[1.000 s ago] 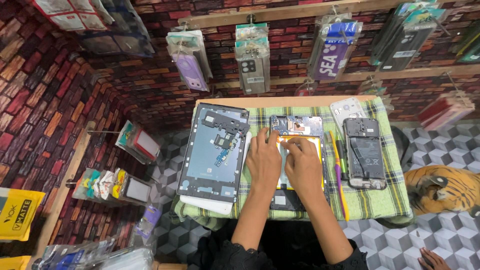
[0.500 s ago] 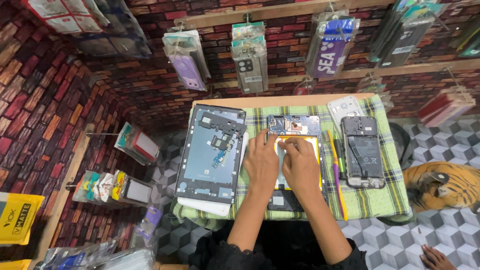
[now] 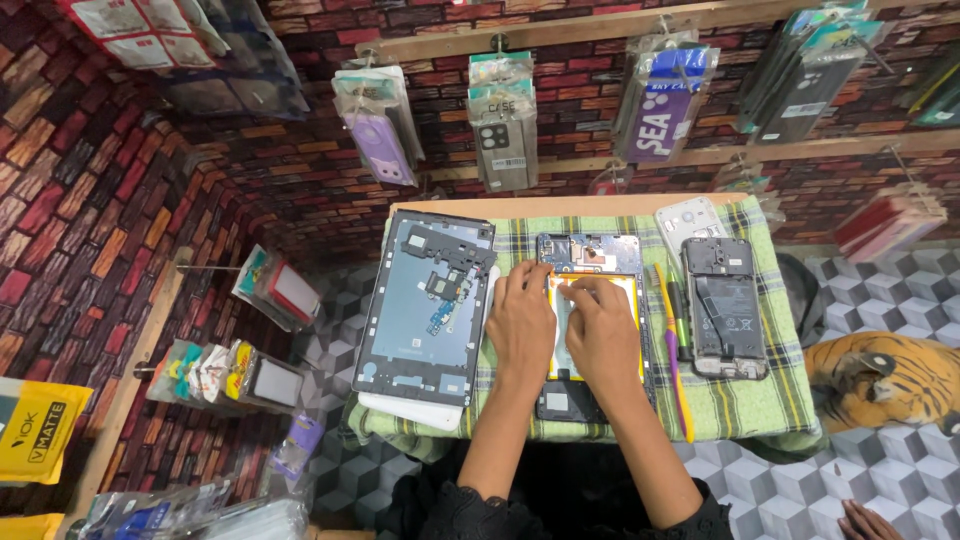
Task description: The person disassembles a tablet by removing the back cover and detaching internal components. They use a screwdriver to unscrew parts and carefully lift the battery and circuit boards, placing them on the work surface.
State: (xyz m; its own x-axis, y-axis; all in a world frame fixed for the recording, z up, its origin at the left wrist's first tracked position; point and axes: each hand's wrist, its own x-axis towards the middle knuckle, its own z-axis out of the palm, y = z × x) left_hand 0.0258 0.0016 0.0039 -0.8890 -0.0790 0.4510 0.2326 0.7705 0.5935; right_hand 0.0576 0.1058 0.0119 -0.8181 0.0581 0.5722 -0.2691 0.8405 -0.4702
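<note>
Yellow shows between both hands on the opened phone (image 3: pixel 590 330) at the centre of the head view. Since a second ago, the left hand (image 3: pixel 520 325) has stayed flat, while the right hand (image 3: pixel 600 335) has slid slightly up, fingertips pinching narrowly at the yellow battery's top edge.

Both hands, left hand (image 3: pixel 520 325) and right hand (image 3: pixel 600 335), crowd the opened phone (image 3: pixel 590 255), hemmed by the tablet frame (image 3: pixel 425 300) just left, the tools (image 3: pixel 672 340) and a second phone (image 3: pixel 722 305) just right, with bare checked cloth (image 3: pixel 745 405) open only nearer the body.
</note>
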